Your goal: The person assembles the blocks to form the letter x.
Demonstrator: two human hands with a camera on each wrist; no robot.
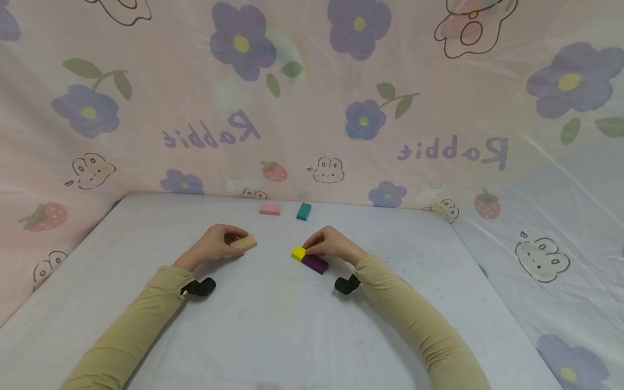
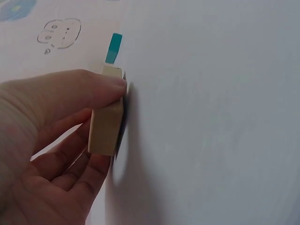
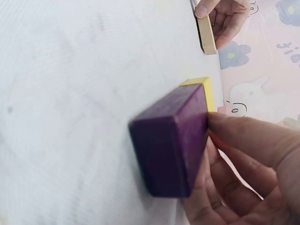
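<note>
In the head view the left hand [image 1: 220, 246] pinches a plain wooden block [image 1: 245, 243] between thumb and fingers, low over the white table. The right hand [image 1: 331, 244] pinches a yellow block [image 1: 298, 253] where it meets a purple block [image 1: 315, 264]. Those two blocks touch end to end, and the purple one points toward the near right. From the right wrist view the purple block [image 3: 161, 140] hides most of the yellow block [image 3: 209, 93]. The left wrist view shows the left thumb across the wooden block [image 2: 106, 131].
Behind the hands, a pink block [image 1: 270, 209] and a teal block [image 1: 304, 211] lie near the back edge of the white table [image 1: 273, 336]. A printed curtain [image 1: 302, 124] with flowers and rabbits hangs behind and at both sides.
</note>
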